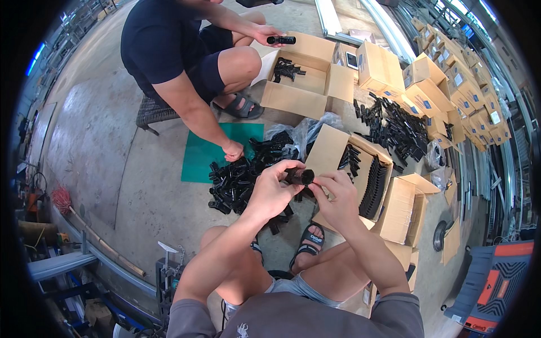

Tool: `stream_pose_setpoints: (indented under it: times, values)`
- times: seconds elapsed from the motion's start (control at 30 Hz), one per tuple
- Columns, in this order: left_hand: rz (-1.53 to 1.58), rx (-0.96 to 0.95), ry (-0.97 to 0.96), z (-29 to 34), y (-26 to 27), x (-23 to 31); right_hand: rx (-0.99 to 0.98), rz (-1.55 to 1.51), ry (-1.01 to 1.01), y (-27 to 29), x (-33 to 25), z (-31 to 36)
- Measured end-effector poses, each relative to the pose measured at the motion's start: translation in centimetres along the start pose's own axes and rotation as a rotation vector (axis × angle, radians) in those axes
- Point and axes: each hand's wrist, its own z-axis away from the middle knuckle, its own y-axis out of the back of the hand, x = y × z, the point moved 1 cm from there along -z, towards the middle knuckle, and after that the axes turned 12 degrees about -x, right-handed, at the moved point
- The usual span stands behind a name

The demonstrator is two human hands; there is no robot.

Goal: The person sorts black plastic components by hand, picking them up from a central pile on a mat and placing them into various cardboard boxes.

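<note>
My left hand (pixel 271 190) is closed round a short black tube (pixel 305 177), its round open end facing right. At that open end, the thumb and fingertips of my right hand (pixel 339 198) are pinched together, close to the rim or touching it. What they hold, if anything, is too small to make out. Below and left of my hands lies a heap of black tubular parts (pixel 231 188) on the floor. To the right stands an open cardboard box (pixel 328 147) with similar black parts, many of them in a neat row.
Opposite sits a co-worker (pixel 155 45), one hand holding a black tube (pixel 282 40), the other reaching to the heap beside a green sheet (pixel 197 158). Another open carton (pixel 296 101) holds black parts. More loose parts (pixel 397 129) and stacked cartons (pixel 465 84) stand rightward.
</note>
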Motion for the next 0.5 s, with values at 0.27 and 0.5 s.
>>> stream_pose_setpoints:
  times: [0.27,0.5]
  values:
    - [0.019,0.005,0.0,-0.2,-0.06,-0.58,-0.018,0.102,0.03,0.48,-0.25,-0.12]
    - [0.019,0.0,0.001,-0.23,-0.13,-0.85,0.002,0.04,0.026,-0.24,-0.13,0.28]
